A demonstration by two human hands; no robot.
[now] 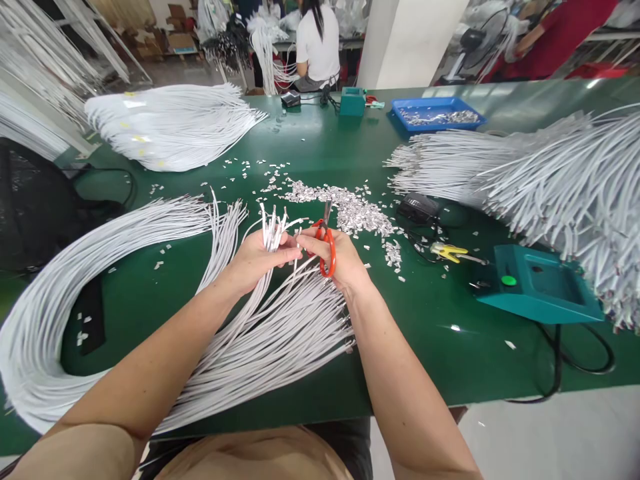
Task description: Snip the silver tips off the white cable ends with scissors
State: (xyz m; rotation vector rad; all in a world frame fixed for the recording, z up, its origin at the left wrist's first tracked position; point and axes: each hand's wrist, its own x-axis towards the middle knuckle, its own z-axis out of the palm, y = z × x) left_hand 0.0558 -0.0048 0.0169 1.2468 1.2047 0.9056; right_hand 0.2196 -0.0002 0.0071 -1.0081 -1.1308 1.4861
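My left hand [257, 260] is closed round several white cables [271, 230], whose ends stick up above the fingers. Just to its right, my right hand [340, 257] has red-handled scissors [327, 252] hooked on it, blades pointing away from me. Thumb and fingers of the right hand also pinch at one cable end between the two hands; the exact contact is too small to tell. A large bundle of white cables [270, 340] lies under my forearms and curves round to the left. Beyond the hands is a pile of small silvery-white pieces [350, 208].
On the green table [420, 347] are a teal device [540, 283], yellow-handled pliers [450, 252] and a black device [419, 208] at right. Farther back sit a blue tray [437, 105], a teal box [353, 101] and more cable bundles [170, 123]. People work beyond.
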